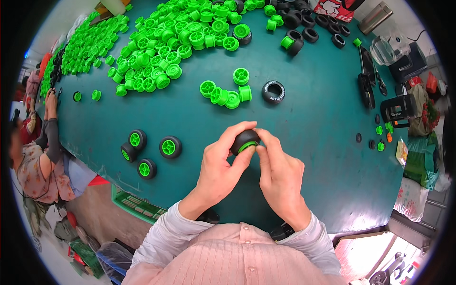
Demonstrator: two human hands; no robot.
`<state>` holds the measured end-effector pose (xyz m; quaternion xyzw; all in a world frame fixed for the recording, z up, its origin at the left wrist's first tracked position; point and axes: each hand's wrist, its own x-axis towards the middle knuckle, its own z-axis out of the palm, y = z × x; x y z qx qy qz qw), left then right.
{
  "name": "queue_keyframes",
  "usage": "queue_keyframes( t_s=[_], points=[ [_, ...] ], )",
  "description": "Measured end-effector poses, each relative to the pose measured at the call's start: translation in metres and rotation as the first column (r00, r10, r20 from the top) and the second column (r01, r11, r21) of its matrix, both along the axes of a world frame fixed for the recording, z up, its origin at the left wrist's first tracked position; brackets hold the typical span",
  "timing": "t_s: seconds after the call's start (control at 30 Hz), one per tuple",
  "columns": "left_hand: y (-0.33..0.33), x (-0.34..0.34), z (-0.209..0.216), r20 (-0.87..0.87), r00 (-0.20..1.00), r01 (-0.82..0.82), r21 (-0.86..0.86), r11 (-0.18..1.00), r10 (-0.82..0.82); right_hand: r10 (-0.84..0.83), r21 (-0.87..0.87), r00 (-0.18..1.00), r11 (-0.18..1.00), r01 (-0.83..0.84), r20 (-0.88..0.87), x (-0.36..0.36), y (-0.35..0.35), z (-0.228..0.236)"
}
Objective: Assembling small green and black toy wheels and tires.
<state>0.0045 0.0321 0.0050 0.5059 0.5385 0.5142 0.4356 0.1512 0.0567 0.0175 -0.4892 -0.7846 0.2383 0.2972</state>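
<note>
Both my hands meet over the teal table point(323, 156) and grip one toy wheel point(244, 141): a black rubber tyre with a green plastic hub showing at its lower edge. My left hand point(221, 164) cups it from the left with the thumb over the top. My right hand point(278, 173) presses on it from the right with thumb and fingertips. Beyond my hands lie a few loose green hubs point(227, 92) and a bare black tyre point(273, 91).
Several finished wheels point(151, 153) lie to my left. A big heap of green hubs point(171, 40) fills the far table, black tyres point(304, 26) at the far right. Tools and small parts point(380, 128) line the right edge. Another person point(40, 156) sits at left.
</note>
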Motion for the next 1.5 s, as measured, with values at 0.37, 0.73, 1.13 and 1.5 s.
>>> queue_keyframes(
  t_s=[0.37,0.73,1.13,1.5],
  points=[
    [0.004,0.002,0.006,0.021,0.999,0.029,-0.251,0.967,-0.024,-0.078,0.296,0.993,0.954,0.049,0.088,-0.011,-0.005,-0.012],
    [0.011,-0.014,0.003,0.125,0.991,0.057,-0.084,0.995,-0.046,-0.067,0.037,0.993,0.997,0.064,0.095,-0.012,0.009,0.011],
    [0.020,-0.024,0.017,0.125,0.983,0.163,-0.234,0.958,-0.136,-0.064,0.098,0.990,0.994,0.052,0.129,-0.015,0.009,-0.003],
    [0.009,0.001,0.003,0.223,0.974,0.000,-0.136,0.991,0.031,-0.086,0.164,0.994,0.984,0.073,0.071,-0.018,0.005,-0.005]
  ],
)
